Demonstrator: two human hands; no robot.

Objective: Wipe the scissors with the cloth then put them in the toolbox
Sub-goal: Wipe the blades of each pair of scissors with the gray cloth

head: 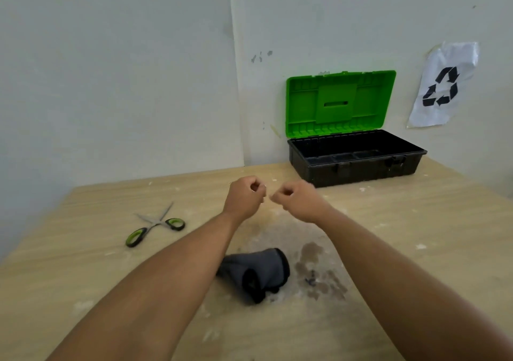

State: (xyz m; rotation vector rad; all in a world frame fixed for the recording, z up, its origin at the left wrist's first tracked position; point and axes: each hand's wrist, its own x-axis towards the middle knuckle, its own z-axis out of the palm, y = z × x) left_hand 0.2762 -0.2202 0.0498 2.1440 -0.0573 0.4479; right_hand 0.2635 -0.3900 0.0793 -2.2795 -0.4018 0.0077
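Your left hand (244, 196) and right hand (298, 201) hover fisted, holding nothing, beyond the cloth (258, 271), scissors (155, 226) to its left.

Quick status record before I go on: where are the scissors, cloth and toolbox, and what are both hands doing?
scissors: blades open, flat on the table, far left, untouched
cloth: dark, bunched, near centre, beside a stain
toolbox: by the wall, green lid raised, nothing visible inside
left hand: fingers curled, holding nothing
right hand: fingers curled, holding nothing
progress: wiping not yet begun
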